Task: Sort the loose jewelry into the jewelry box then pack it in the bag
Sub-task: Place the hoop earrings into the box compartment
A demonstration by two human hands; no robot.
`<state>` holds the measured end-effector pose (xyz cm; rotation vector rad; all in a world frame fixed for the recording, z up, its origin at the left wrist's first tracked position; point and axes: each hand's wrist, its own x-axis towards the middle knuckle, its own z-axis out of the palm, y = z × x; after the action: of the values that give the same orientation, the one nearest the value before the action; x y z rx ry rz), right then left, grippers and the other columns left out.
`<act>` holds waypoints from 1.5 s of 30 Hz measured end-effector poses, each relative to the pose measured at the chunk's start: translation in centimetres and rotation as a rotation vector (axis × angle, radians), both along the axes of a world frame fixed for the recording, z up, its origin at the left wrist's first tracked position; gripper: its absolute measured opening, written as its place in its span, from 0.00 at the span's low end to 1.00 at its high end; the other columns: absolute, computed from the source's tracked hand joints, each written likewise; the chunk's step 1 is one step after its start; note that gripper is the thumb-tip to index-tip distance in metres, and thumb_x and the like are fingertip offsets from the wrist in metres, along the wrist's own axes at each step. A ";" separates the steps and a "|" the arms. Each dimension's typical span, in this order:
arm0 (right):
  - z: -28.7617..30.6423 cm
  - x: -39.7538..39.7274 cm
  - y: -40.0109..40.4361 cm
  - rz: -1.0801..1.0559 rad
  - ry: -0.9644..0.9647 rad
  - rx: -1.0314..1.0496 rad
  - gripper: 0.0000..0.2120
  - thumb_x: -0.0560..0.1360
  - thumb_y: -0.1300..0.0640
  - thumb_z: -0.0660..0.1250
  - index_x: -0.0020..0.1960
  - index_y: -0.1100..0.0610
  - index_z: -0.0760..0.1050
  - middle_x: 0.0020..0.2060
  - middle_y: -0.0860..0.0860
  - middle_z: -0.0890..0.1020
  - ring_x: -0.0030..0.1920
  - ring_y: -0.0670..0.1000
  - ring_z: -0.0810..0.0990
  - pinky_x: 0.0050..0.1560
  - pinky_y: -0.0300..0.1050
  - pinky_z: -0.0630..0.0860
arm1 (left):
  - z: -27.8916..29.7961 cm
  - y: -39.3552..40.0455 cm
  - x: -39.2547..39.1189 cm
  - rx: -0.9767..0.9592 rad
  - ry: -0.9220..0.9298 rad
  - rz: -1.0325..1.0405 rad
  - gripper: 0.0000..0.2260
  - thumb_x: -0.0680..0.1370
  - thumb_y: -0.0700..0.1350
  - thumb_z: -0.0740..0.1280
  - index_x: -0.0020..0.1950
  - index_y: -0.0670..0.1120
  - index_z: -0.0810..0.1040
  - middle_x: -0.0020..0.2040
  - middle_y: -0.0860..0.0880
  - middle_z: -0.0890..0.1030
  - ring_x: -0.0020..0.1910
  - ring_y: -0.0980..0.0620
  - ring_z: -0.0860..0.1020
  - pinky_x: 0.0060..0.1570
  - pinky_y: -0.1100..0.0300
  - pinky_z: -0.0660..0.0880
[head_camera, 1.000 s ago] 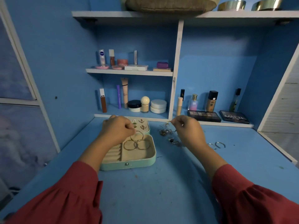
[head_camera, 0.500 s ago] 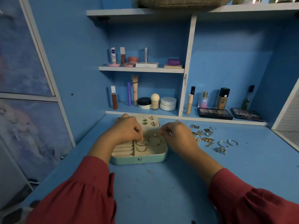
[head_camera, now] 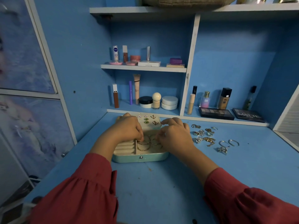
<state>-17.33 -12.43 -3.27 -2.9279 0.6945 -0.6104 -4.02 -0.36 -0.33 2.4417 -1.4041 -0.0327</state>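
Observation:
A mint jewelry box (head_camera: pixel 140 157) lies open on the blue desk, its lid (head_camera: pixel 149 125) carrying several stud earrings. Gold hoop earrings (head_camera: pixel 143 147) lie in its right compartment, beside the ring rolls (head_camera: pixel 124 147). My left hand (head_camera: pixel 127 128) hovers over the box with its fingertips pinching a hoop. My right hand (head_camera: pixel 175 135) pinches another hoop at the compartment's right side. Loose rings and earrings (head_camera: pixel 205 136) lie scattered on the desk to the right of the box, with two silver hoops (head_camera: pixel 229 143) further right.
Cosmetics stand on the shelves behind, with two eyeshadow palettes (head_camera: pixel 216 113) at the back right. An olive fabric item (head_camera: pixel 186 2) lies on the top shelf. A panelled door (head_camera: pixel 24 110) borders the desk on the left.
My right hand has moved left from the loose pile to the box, carrying a hoop into the compartment. My left hand has stayed over the box. The camera has shifted left.

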 end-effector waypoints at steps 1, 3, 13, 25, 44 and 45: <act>0.0 0.0 0.0 -0.001 0.017 -0.007 0.15 0.78 0.49 0.60 0.59 0.49 0.80 0.69 0.44 0.69 0.70 0.50 0.60 0.67 0.51 0.56 | 0.0 0.0 0.0 0.000 -0.005 -0.003 0.01 0.70 0.50 0.74 0.41 0.56 0.85 0.43 0.56 0.76 0.53 0.54 0.64 0.55 0.56 0.60; 0.1 0.1 0.0 0.000 0.033 -0.018 0.15 0.78 0.49 0.60 0.60 0.49 0.80 0.70 0.44 0.68 0.70 0.50 0.60 0.68 0.52 0.56 | 0.1 0.0 0.0 -0.001 -0.012 -0.006 0.02 0.70 0.49 0.73 0.41 0.55 0.85 0.42 0.56 0.76 0.52 0.54 0.64 0.56 0.56 0.61; -0.1 0.0 -0.1 -0.005 0.038 -0.012 0.14 0.78 0.48 0.61 0.58 0.47 0.80 0.70 0.45 0.68 0.70 0.51 0.60 0.67 0.52 0.56 | 0.1 0.0 0.1 -0.006 0.006 0.007 0.02 0.70 0.49 0.73 0.39 0.56 0.85 0.43 0.54 0.78 0.53 0.53 0.65 0.57 0.54 0.63; 0.1 -0.7 -0.9 0.006 -0.123 0.123 0.09 0.76 0.50 0.65 0.53 0.47 0.82 0.62 0.44 0.75 0.66 0.50 0.66 0.60 0.47 0.61 | 0.5 0.2 -0.5 -0.113 0.035 0.034 0.06 0.73 0.44 0.69 0.39 0.53 0.85 0.41 0.57 0.78 0.54 0.53 0.68 0.60 0.54 0.66; 2.1 -11.7 -13.6 -0.486 -0.265 0.574 0.04 0.72 0.56 0.71 0.41 0.56 0.81 0.38 0.56 0.82 0.42 0.56 0.78 0.41 0.45 0.71 | -0.1 -11.2 -10.7 -0.366 -0.022 -0.157 0.08 0.77 0.49 0.65 0.47 0.53 0.84 0.47 0.53 0.83 0.54 0.48 0.72 0.58 0.53 0.63; 2.0 -12.1 -14.0 -0.510 -0.250 0.599 0.04 0.72 0.57 0.71 0.40 0.56 0.81 0.38 0.57 0.82 0.42 0.57 0.78 0.42 0.46 0.72 | -0.3 -12.2 -11.5 -0.344 -0.017 -0.168 0.08 0.77 0.50 0.65 0.47 0.53 0.84 0.48 0.52 0.83 0.55 0.47 0.72 0.58 0.53 0.62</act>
<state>-29.45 -26.47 -1.30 -2.0892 1.3267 -0.6423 -15.50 -12.58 -0.64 2.0467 -1.4807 0.1761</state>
